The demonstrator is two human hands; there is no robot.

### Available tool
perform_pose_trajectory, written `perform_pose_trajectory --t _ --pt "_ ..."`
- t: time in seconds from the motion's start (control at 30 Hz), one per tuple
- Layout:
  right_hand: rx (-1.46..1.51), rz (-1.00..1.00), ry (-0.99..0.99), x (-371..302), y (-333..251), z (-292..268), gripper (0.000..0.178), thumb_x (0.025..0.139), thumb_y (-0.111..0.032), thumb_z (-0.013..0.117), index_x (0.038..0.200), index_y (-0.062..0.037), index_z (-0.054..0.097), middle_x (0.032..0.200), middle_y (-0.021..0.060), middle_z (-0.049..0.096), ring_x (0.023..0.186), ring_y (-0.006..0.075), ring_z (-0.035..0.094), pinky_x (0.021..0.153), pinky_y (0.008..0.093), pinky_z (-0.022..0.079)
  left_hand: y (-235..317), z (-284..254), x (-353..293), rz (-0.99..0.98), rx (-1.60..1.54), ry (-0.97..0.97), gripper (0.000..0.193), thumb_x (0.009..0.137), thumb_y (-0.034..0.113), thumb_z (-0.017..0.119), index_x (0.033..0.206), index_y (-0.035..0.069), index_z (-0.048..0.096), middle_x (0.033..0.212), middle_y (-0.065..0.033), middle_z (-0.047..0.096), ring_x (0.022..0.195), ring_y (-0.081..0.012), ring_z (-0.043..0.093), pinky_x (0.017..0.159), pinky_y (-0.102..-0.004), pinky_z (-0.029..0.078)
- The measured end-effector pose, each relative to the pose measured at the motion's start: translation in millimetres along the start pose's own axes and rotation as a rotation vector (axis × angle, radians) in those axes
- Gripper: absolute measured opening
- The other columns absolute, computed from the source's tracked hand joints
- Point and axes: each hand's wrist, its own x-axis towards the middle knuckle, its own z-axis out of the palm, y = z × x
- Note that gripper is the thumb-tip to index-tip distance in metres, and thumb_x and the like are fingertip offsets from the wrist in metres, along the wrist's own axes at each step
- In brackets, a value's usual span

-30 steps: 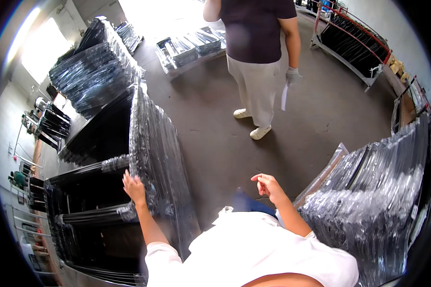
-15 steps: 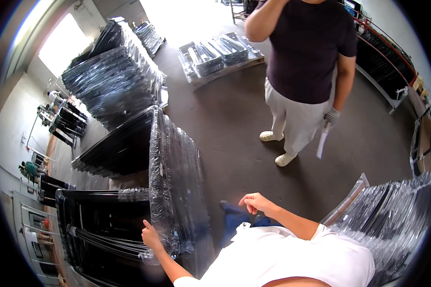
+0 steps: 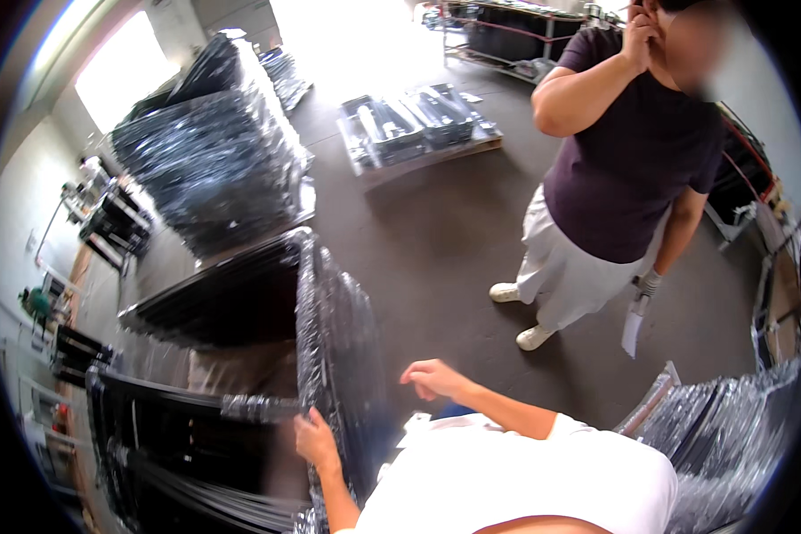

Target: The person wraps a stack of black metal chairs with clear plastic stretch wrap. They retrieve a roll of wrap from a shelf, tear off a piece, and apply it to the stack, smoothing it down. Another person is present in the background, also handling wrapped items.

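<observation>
Film-wrapped stack of black panels [image 3: 336,347] at wearer's left. Second wrapped stack [image 3: 205,169] just behind it. Co-worker [image 3: 632,187] stands ahead, right side. Low pallet [image 3: 485,146] of black parts beyond. Right hand [image 3: 436,379] in the air, holds nothing, fingers apart, loosely bent. Left hand [image 3: 317,441] at near stack's wrapped edge; can't tell if clamped. Co-worker's gloved hand [image 3: 650,283] holds a white strip [image 3: 633,333].
</observation>
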Motion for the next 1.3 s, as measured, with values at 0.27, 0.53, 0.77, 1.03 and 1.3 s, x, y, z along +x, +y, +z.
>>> perform_pose_trajectory --t 0.27,0.53,0.77,1.03,1.3 --pt "-0.199 -0.017 -0.451 88.8 -10.2 44.5 0.022 0.083 -0.015 0.042 0.089 -0.0031 0.059 0.053 0.0029 0.052 0.046 0.0092 0.050 0.044 0.0226 0.041 11.1 -4.3 1.1 -0.076 0.006 0.042 0.038 0.085 0.034 0.047 0.097 -0.001 0.052 0.088 -0.0168 0.059 0.078 -0.0332 0.058 0.066 -0.0418 0.046" --pt "-0.899 -0.798 -0.544 145.2 -48.1 100.3 0.035 0.079 -0.017 0.055 0.113 -0.0070 0.050 0.117 0.0155 0.048 0.110 0.0293 0.045 0.093 0.0402 0.033 10.5 -17.0 -0.7 -0.170 -0.094 0.152 0.039 0.078 0.041 0.053 0.087 0.003 0.059 0.078 -0.0142 0.061 0.070 -0.0305 0.060 0.059 -0.0375 0.049" --pt "-1.460 -1.041 -0.533 179.8 -63.3 133.3 0.059 0.082 -0.029 0.050 0.135 -0.0162 0.026 0.142 0.0095 0.018 0.132 0.0276 0.011 0.100 0.0564 0.003 14.2 -21.5 3.8 -0.184 -0.040 0.272 0.043 0.081 0.044 0.047 0.080 0.002 0.057 0.071 -0.0122 0.060 0.067 -0.0256 0.060 0.061 -0.0345 0.046" --pt "-1.523 -1.037 -0.732 216.7 -17.4 123.8 0.049 0.083 -0.031 0.049 0.129 -0.0187 0.038 0.131 0.0011 0.039 0.124 0.0218 0.030 0.101 0.0539 0.000 14.9 27.9 -0.1 -0.214 0.048 0.357 0.043 0.078 0.046 0.047 0.075 0.004 0.056 0.067 -0.0095 0.058 0.063 -0.0227 0.057 0.059 -0.0323 0.042" --pt "-1.483 -1.125 -0.755 220.2 -17.4 123.9 0.046 0.085 -0.032 0.047 0.127 -0.0178 0.039 0.128 0.0003 0.043 0.121 0.0216 0.034 0.099 0.0561 0.002 13.4 30.5 2.0 -0.205 0.106 0.435 0.040 0.077 0.045 0.050 0.073 0.005 0.055 0.065 -0.0074 0.057 0.061 -0.0214 0.056 0.057 -0.0311 0.041"
